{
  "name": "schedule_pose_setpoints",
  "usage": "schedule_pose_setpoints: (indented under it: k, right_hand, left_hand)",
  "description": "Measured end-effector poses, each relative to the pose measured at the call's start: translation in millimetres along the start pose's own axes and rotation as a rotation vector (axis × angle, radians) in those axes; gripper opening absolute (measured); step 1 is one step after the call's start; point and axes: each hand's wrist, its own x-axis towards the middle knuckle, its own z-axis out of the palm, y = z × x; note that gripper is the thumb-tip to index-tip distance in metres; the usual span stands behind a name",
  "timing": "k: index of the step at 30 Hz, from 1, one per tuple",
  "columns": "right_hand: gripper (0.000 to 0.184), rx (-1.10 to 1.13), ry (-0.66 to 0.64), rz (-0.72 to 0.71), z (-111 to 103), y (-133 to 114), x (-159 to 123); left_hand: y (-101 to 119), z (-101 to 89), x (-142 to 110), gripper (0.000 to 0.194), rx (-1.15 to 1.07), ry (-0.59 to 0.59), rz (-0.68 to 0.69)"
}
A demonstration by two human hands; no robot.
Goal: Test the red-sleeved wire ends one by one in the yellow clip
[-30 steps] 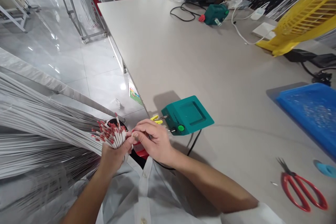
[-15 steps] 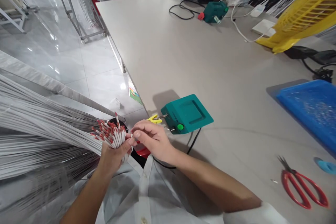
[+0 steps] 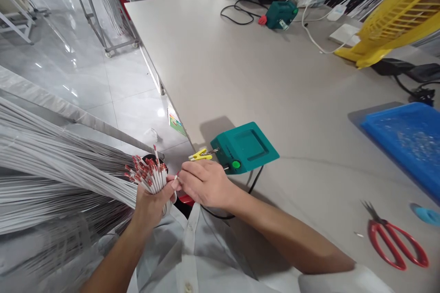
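My left hand (image 3: 151,208) is wrapped round a bundle of white cables (image 3: 156,181) with red tips, which point up above the fist. Against its thumb, my right hand (image 3: 206,183) pinches the end of a single white cable (image 3: 175,183) that stands apart from the bundle. The right fingertips are partly hidden by the hand itself. Just beyond that hand, a green tester box (image 3: 245,146) with a green button lies on the table, a yellow crocodile clip (image 3: 201,154) attached to its near side.
Long white cables (image 3: 62,160) run along a rack on the left. Red-handled scissors (image 3: 395,238), a light blue ring (image 3: 428,215) and a blue tray (image 3: 405,137) are on the right of the table (image 3: 275,87). Farther back stand a yellow fan (image 3: 402,13) and another green box (image 3: 280,14).
My right hand has rotated and its fingers have curled in closer around the cable end. The left hand and bundle have shifted slightly to the right.
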Motion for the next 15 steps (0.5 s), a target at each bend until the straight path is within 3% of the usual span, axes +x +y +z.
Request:
schedule_pose_setpoints:
  k: [2, 7, 11, 15]
  right_hand:
    - [0.013, 0.077, -0.018, 0.062, -2, 1, -3]
    - [0.012, 0.562, 0.057, 0.461, -5, -6, 0]
    - [0.01, 0.754, 0.061, 0.58, -3, -12, 12]
    - [0.014, 0.727, 0.053, 0.578, 1, -14, 16]
  left_hand:
    - [0, -0.3, 0, 0.009, -0.056, 0.023, 0.002]
    - [0, -0.2, 1, 0.013, -0.069, 0.015, -0.023]
    - [3, 0.9, 1, 0.013, -0.006, -0.019, -0.001]
    - [8, 2.5, 0, 0.011, 0.095, -0.03, 0.036]
